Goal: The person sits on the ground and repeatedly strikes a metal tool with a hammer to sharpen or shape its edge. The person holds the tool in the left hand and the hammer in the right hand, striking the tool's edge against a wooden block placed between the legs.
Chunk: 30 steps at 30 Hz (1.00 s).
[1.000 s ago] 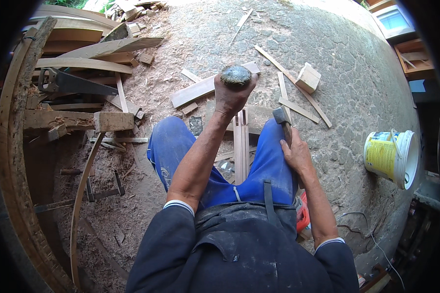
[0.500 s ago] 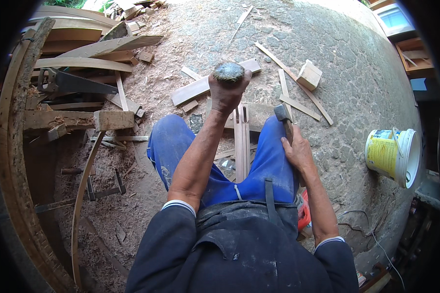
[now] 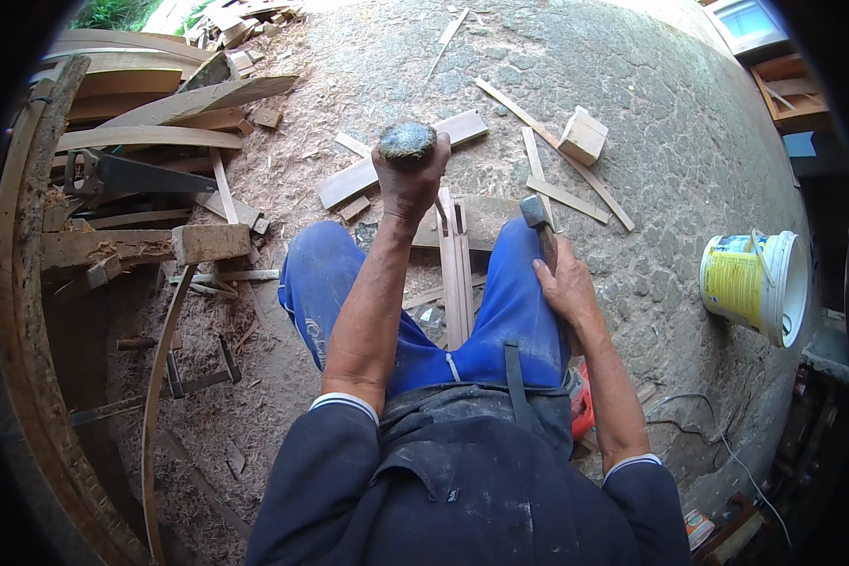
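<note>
My left hand [image 3: 408,189] is closed around the handle of a chisel [image 3: 407,141], its worn, round butt end facing up. Most of the chisel is hidden under the fist; its lower part seems to reach the slotted end of a wooden piece [image 3: 457,283] between my knees. That piece has narrow slots cut at its far end and rests across a thick wooden block [image 3: 491,219]. A hammer [image 3: 535,213] is gripped in my right hand [image 3: 568,283], beside my right thigh, with its dark metal head raised above the knee.
Loose boards, a handsaw [image 3: 146,174] and a wooden frame [image 3: 14,283] crowd the left. Beyond my knees lie a plank [image 3: 358,179], thin strips and a pale block [image 3: 583,135]. A white-and-yellow bucket [image 3: 747,288] stands right, with a cable [image 3: 731,453] nearer me.
My left hand has shifted slightly left with the chisel, tilting its butt end leftward away from the slotted piece. The hammer stays by my right thigh; the whole view has shifted a little.
</note>
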Motion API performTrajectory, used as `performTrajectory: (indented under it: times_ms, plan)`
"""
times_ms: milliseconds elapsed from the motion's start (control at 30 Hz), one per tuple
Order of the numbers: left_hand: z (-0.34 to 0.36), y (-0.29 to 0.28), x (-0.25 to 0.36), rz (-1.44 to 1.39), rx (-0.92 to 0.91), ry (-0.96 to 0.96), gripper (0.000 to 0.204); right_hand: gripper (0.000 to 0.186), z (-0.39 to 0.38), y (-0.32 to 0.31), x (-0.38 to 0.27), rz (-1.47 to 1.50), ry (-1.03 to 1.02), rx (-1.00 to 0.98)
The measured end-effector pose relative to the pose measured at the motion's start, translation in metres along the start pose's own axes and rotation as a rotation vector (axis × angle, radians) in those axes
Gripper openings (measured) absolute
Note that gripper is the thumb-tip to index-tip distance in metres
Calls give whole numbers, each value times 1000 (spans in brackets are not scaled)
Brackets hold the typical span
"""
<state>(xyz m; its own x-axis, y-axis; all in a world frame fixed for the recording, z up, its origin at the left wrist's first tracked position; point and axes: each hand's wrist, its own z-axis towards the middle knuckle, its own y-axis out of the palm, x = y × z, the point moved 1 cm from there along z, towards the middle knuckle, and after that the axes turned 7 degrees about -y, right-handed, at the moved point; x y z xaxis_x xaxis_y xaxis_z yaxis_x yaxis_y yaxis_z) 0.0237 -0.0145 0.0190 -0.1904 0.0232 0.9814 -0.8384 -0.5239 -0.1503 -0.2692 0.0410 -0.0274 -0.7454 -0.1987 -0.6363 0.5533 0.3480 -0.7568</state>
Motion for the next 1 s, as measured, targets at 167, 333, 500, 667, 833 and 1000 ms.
performTrajectory:
  times_ms: [167,333,500,667,833,1000]
  plan:
    - [0,9,-3,-5,-101,154,15,57,-1,-5,-6,35,101,-55]
    - [-3,-1,-5,-32,-30,21,14,58,-2,-7,-8,45,119,-49]
    - [-5,3,-3,6,-74,156,16,59,-1,-6,-5,49,140,-59]
    - [-5,11,-2,27,-62,168,14,58,-3,-13,-7,123,87,-52]
    - [-2,1,-3,67,-1,70,15,59,-10,-32,-26,204,6,-22]
    - [-3,13,3,49,-36,246,21,58,-8,-58,-64,266,-99,-38]
